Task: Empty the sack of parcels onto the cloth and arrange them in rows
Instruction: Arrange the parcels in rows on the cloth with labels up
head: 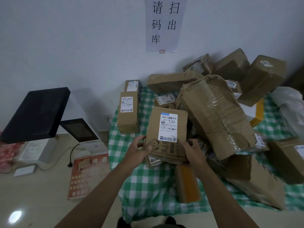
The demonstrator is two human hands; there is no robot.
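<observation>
Labelled carton point(166, 132) sits between our hands, lifted over the near edge of the pile on the green check cloth point(144, 181). Left hand point(139, 149) clasps its lower left edge; right hand point(193, 151) closes on the lower right corner. Stiff cardboard, flat faces, probably light given the easy two-sided hold; we judge opposite edges the best grip, clear of the label. Two placed boxes point(129, 111) stand in line by the wall. Jumbled heap point(218, 112) lies right, taped and creased. A black scale point(35, 114) rests on the floor, left.
</observation>
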